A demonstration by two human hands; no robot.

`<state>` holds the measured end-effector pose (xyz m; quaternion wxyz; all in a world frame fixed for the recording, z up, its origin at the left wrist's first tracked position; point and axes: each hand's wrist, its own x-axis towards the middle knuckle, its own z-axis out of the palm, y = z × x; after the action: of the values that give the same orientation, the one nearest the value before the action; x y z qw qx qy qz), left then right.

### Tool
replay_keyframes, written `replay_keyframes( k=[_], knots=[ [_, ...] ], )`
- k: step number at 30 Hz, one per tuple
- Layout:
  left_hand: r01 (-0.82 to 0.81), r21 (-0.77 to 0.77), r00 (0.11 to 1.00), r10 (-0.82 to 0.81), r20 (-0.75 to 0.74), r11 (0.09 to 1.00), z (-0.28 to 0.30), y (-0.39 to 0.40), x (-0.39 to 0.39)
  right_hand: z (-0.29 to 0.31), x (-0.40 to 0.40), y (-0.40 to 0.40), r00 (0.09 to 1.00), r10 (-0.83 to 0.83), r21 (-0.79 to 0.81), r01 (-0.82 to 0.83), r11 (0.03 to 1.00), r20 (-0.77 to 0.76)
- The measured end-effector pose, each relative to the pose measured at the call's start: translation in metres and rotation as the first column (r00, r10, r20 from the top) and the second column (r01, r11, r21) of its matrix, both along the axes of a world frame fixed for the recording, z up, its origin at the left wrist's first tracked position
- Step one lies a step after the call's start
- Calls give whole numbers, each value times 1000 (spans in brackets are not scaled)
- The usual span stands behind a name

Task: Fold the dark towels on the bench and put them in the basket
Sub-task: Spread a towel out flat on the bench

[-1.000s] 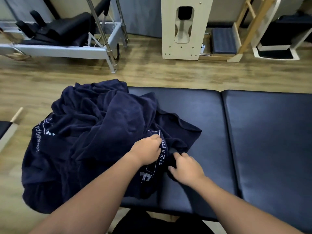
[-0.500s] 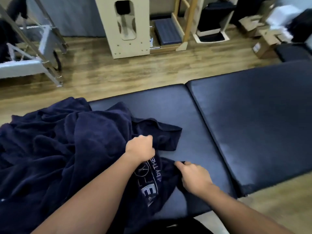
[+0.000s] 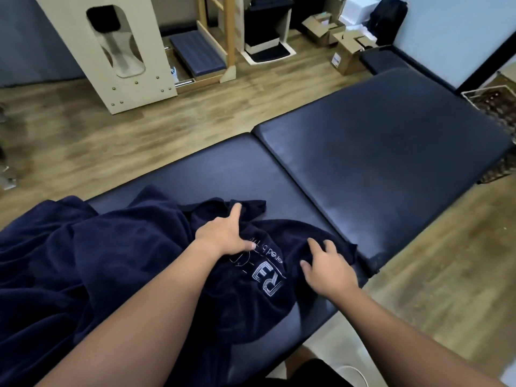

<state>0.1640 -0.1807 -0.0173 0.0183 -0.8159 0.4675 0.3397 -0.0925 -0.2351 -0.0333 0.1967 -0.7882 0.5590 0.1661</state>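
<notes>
Judging from the heap, the task is barely begun: the dark towels are still bunched unfolded on the near-left end of the bench, and no folded towel is seen. The left hand is laid flat on the heap's right edge, fingers spread. The right hand, nearer the bench's middle seam, is rested on the cloth, fingers apart. What may be the wire basket is glimpsed past the bench's far-right end.

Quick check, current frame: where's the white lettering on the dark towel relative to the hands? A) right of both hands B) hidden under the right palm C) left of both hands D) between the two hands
D: the white lettering on the dark towel shows between the left hand and the right hand, both resting on the cloth.
</notes>
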Motion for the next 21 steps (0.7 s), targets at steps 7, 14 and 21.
replay_keyframes(
  k=[7, 14, 21],
  knots=[
    [20, -25, 999, -19, 35, 999, -20, 2, -9, -13, -16, 14, 998, -27, 47, 30, 998, -59],
    [55, -182, 992, -74, -101, 982, -11, -31, -32, 1, -56, 0, 978, -4, -17, 0, 1000, -209],
    [60, -263, 985, -99, -141, 963, -5, -85, -93, 17, -118, -58, 976, -5, -137, -26, 990, -220]
  ],
)
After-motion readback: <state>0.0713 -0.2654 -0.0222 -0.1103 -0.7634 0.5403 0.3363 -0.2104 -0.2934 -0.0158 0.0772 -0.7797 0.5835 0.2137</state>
